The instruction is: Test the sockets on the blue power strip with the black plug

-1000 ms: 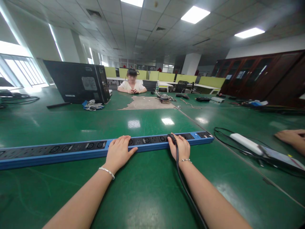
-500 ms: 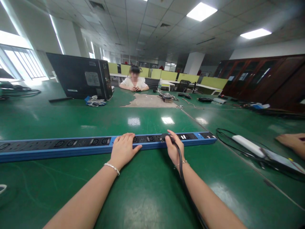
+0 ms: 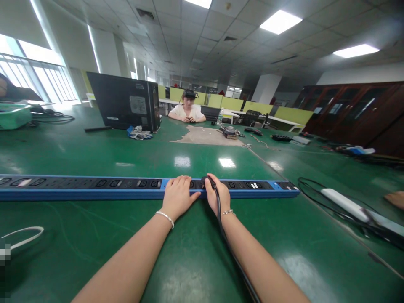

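A long blue power strip (image 3: 123, 192) with black sockets runs across the green table in front of me. My left hand (image 3: 179, 194) lies over its middle, fingers at the far edge and thumb along the near side, holding it. Just to the right, my right hand (image 3: 219, 195) grips a black plug (image 3: 203, 182) at the sockets. The plug's face is turned down and partly hidden, so I cannot tell whether it sits in a socket. From it a thick black cable (image 3: 224, 240) trails under my palm toward the bottom edge.
A black computer case (image 3: 126, 103) stands at the back left, with gloves (image 3: 139, 133) before it. Another person (image 3: 188, 110) sits across the table. At the right lie a white power strip (image 3: 344, 204) with cables and another person's hand (image 3: 396, 198). A green basket (image 3: 14, 116) is far left.
My right hand has moved left along the power strip with the plug, closer to my left hand. The left hand keeps its place on the strip. The view has turned slightly left.
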`<state>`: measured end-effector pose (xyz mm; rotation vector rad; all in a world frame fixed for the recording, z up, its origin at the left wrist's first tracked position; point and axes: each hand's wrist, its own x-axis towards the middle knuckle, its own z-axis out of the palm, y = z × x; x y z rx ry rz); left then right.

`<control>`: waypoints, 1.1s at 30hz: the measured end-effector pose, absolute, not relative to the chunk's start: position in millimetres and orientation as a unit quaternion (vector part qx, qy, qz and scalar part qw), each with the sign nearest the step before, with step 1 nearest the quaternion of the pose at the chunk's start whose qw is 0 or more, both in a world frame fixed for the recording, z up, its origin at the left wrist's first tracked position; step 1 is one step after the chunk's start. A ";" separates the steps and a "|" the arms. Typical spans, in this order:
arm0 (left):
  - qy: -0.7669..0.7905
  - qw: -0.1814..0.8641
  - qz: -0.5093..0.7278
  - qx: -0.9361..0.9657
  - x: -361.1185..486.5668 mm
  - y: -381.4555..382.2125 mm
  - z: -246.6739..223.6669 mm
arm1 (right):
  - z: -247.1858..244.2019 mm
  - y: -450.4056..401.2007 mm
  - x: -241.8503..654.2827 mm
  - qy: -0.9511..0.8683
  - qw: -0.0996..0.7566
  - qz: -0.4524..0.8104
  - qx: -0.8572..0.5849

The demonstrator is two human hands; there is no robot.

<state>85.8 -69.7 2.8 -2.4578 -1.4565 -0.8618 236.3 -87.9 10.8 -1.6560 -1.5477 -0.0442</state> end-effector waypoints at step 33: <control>-0.495 0.087 -0.273 -0.821 86.5 -70.5 5.1 | 9.1 -95.9 234.7 -0.728 0.261 -0.144 -0.617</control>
